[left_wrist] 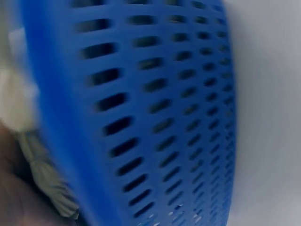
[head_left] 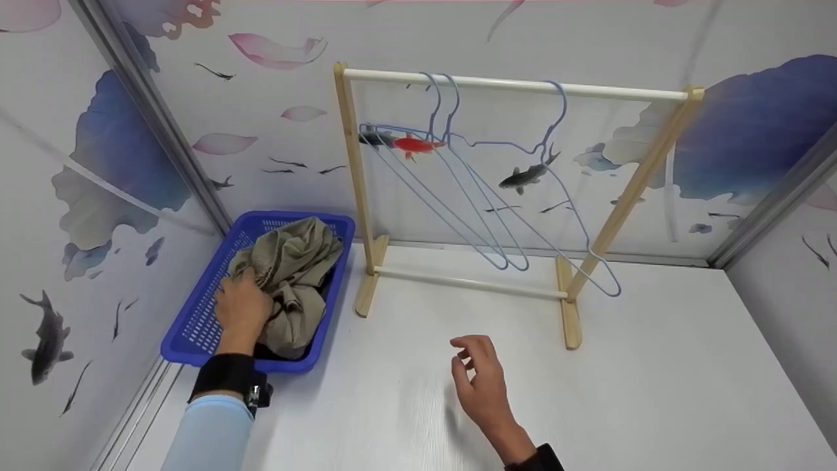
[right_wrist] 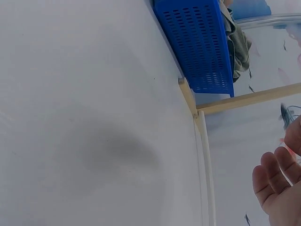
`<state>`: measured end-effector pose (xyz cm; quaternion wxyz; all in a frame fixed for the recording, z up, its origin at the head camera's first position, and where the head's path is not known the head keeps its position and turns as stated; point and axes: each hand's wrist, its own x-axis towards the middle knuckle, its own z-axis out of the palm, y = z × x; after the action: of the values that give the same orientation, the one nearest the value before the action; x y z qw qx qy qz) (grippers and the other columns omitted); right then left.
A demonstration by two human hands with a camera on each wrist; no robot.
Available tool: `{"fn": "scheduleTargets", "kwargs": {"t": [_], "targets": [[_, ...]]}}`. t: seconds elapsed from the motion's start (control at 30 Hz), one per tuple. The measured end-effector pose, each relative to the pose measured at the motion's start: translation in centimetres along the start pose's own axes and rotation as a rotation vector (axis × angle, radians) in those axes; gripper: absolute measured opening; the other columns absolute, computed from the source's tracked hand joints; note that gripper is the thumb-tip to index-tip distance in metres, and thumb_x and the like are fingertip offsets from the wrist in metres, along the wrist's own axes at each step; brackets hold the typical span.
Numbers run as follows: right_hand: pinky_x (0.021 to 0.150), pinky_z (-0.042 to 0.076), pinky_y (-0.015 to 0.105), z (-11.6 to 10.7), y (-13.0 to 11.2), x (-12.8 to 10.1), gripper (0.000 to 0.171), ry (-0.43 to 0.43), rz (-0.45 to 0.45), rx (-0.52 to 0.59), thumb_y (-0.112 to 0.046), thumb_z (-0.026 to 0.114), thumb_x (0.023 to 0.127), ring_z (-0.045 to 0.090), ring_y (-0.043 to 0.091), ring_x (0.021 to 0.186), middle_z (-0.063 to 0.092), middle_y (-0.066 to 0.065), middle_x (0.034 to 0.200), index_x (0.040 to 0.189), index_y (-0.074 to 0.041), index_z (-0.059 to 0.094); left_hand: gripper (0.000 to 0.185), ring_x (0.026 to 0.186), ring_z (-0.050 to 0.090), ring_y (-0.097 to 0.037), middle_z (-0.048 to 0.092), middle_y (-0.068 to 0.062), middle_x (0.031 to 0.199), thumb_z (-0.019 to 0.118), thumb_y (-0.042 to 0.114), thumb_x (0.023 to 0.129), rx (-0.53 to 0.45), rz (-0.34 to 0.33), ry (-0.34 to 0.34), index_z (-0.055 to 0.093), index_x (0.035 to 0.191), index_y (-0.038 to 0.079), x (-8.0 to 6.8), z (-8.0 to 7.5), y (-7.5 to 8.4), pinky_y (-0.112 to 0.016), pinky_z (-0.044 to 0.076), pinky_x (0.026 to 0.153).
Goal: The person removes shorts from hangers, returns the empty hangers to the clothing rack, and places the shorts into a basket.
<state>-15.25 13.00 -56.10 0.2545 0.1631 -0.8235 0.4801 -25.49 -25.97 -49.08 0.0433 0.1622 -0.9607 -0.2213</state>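
Observation:
A blue slotted basket (head_left: 196, 327) stands at the left of the white table and holds a crumpled khaki garment (head_left: 294, 261). My left hand (head_left: 240, 306) reaches into the basket and grips the garment's near left fold. The left wrist view shows the basket wall (left_wrist: 155, 117) close up, with a bit of pale cloth (left_wrist: 42, 174) at its left. My right hand (head_left: 480, 376) hovers above the table in front of the wooden rack (head_left: 356, 190), fingers loosely curled and holding nothing. Three pale blue wire hangers (head_left: 497, 209) hang from the rack's top rail.
Patterned walls with fish and lotus prints close in the table at the left, back and right. The rack's feet (head_left: 570, 314) and lower rail (head_left: 471, 282) stand mid-table. The basket (right_wrist: 200, 44) and rack foot (right_wrist: 188, 96) appear in the right wrist view.

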Motion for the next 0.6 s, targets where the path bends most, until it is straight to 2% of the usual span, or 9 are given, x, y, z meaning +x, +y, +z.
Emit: {"fn": "scheduleTargets", "kwargs": {"t": [0.1,0.2,0.4,0.6], "targets": [[0.069,0.055,0.035,-0.1,0.0,0.0,0.031,-0.002,-0.002,-0.002,0.015,0.062,0.09,0.063,0.02,0.088,0.061,0.005,0.11,0.113,-0.006,0.066,0.066,0.131,0.032,-0.069,0.027,-0.049,0.148,0.051,0.013,0.1,-0.081,-0.015,0.018,0.028,0.16,-0.003,0.1,-0.8,0.2,-0.074,0.037,0.102],[0.068,0.055,0.035,-0.1,0.1,0.0,0.032,0.0,-0.01,0.001,0.015,0.062,0.089,0.063,0.019,0.088,0.061,0.006,0.11,0.113,-0.006,0.066,0.07,0.133,0.031,-0.067,0.025,-0.048,0.149,0.053,0.017,0.101,-0.11,-0.007,0.067,0.024,0.161,-0.003,-0.2,-1.4,0.4,-0.074,0.034,0.104],[0.068,0.055,0.035,-0.4,0.3,-0.1,0.032,0.004,-0.008,0.002,0.016,0.061,0.089,0.063,0.02,0.088,0.061,0.006,0.11,0.113,-0.006,0.067,0.072,0.132,0.034,-0.063,0.03,-0.043,0.15,0.06,0.021,0.101,-0.094,0.079,0.183,0.027,0.16,-0.002,-1.1,-1.9,1.3,-0.076,0.03,0.104],[0.068,0.055,0.034,-0.8,0.5,-0.2,0.032,0.004,-0.009,-0.006,0.016,0.061,0.089,0.063,0.019,0.088,0.061,0.007,0.11,0.113,-0.005,0.067,0.068,0.135,0.035,-0.062,0.032,-0.042,0.151,0.063,0.023,0.101,-0.057,0.168,0.24,0.035,0.158,-0.002,-2.6,-1.9,2.5,-0.076,0.029,0.106]]}}
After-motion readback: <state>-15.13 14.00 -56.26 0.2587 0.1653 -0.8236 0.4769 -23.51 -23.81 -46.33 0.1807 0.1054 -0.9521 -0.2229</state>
